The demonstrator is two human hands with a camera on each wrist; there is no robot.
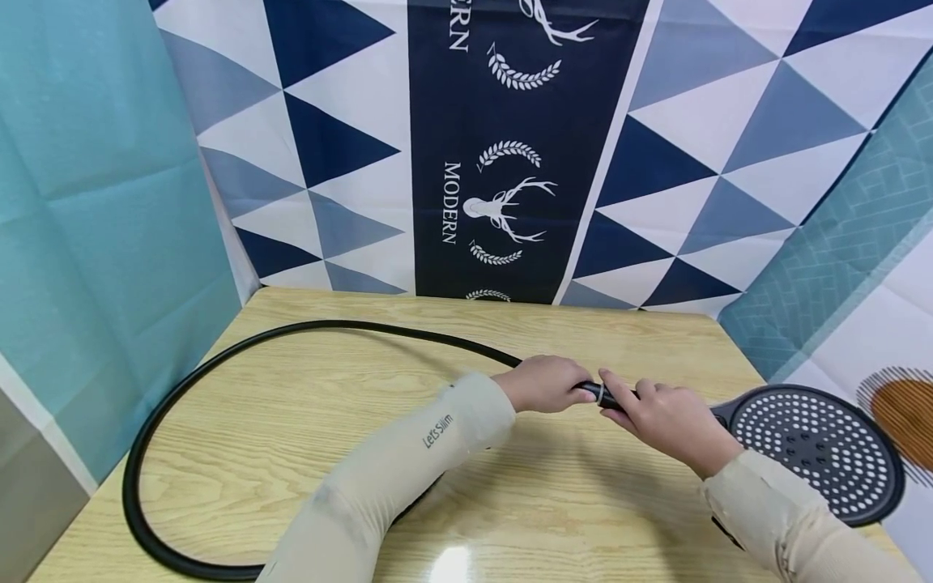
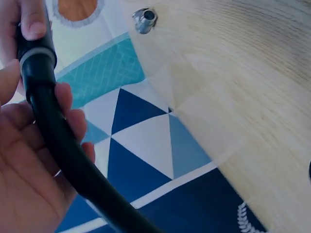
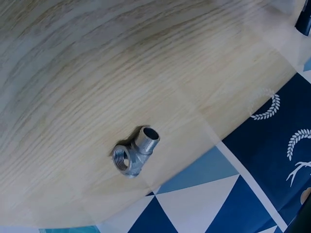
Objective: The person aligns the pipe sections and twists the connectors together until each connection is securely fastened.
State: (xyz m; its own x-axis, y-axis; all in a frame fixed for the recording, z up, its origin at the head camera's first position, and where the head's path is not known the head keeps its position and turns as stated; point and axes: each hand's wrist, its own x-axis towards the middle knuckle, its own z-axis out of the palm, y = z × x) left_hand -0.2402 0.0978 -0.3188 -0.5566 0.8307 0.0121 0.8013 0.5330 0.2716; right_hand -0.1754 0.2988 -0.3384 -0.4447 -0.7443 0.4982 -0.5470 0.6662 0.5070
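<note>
A black shower head [image 1: 867, 461] with a wide round face of pale nozzles lies at the right, its handle in my right hand [image 1: 666, 417]. Just beside it, my left hand [image 1: 547, 384] holds the end of a black shower hose [image 1: 350, 325]. A light ring [image 2: 41, 52] shows where hose and handle meet. In the left wrist view the fingers curl around the hose end from below, and the right hand's thumb [image 2: 34, 22] lies along the handle. The hose loops widely over the left of the table and passes under my left forearm.
A silver threaded pipe fitting [image 3: 138, 153] lies on the wooden table [image 1: 291, 421] near its edge. Patterned cloth [image 1: 350, 146] hangs behind the table. A teal sheet [image 1: 95, 202] hangs on the left, and another printed cloth [image 1: 904, 324] on the right.
</note>
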